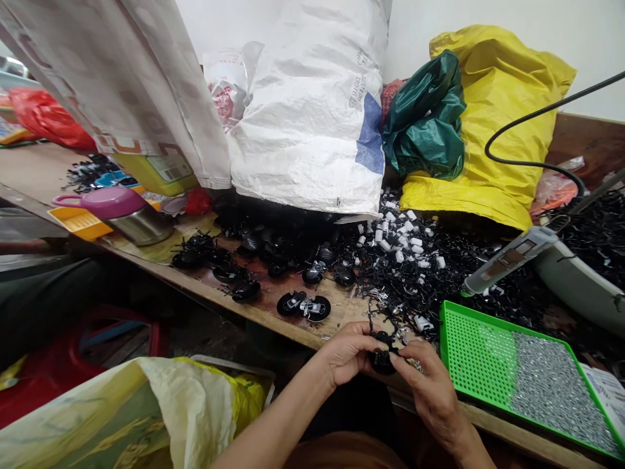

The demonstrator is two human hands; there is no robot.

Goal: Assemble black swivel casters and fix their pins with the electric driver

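Both hands meet at the table's front edge around a small black plastic part point(382, 362) with a round base and thin black pieces on top. My left hand point(349, 352) pinches it from the left side. From the right, the fingertips of my right hand point(427, 378) press on it; whether they also hold a smaller piece I cannot make out. Just beyond the hands lie loose black bits and a white block point(422, 324). Two round black parts with silver metal pieces point(303, 306) lie on the wood to the left.
A green perforated tray point(476, 332) of small metal pieces stands at right, beside an electric screwdriver point(510, 260) on a cable. White blocks point(398, 231) and black parts are heaped behind, below a white sack point(312, 130) and a yellow bag point(502, 130). A pink-lidded flask point(131, 215) stands left.
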